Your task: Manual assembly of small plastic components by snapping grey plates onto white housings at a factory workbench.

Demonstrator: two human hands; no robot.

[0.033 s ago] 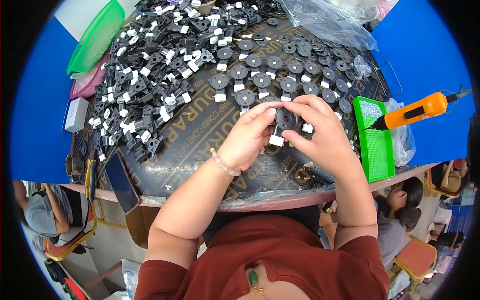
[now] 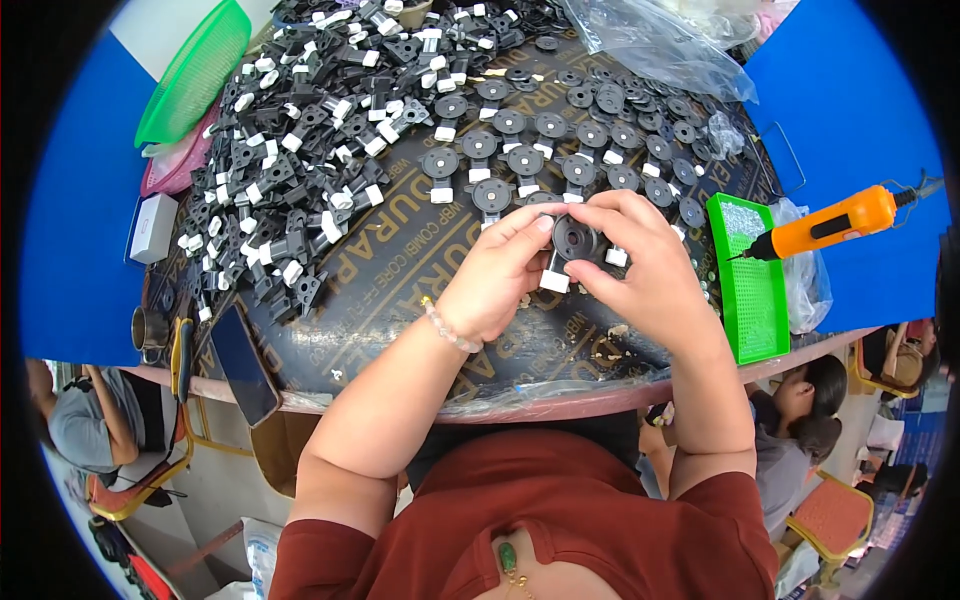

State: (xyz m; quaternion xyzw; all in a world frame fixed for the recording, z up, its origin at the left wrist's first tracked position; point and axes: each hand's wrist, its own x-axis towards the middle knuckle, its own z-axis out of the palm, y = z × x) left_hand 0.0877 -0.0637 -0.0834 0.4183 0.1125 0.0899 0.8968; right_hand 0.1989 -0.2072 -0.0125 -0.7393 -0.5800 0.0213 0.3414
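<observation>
Between my two hands, above the near middle of the table, is a black plastic part with a round disc [image 2: 573,240] and a white tab [image 2: 554,282]. My left hand [image 2: 505,260] pinches its left side, thumb by the disc's upper edge. From the right, my right hand [image 2: 640,260] grips the disc with thumb below and fingers above. The fingers hide part of it. Just beyond my hands, several similar disc-topped parts [image 2: 525,160] with white tabs stand in loose rows.
A large heap of black parts with white ends [image 2: 310,150] covers the table's left. On the right, a green tray [image 2: 755,310] holds small screws, under an orange electric screwdriver [image 2: 835,218]. A phone [image 2: 243,365] lies at the near left edge, and a plastic bag [image 2: 660,50] lies at the back.
</observation>
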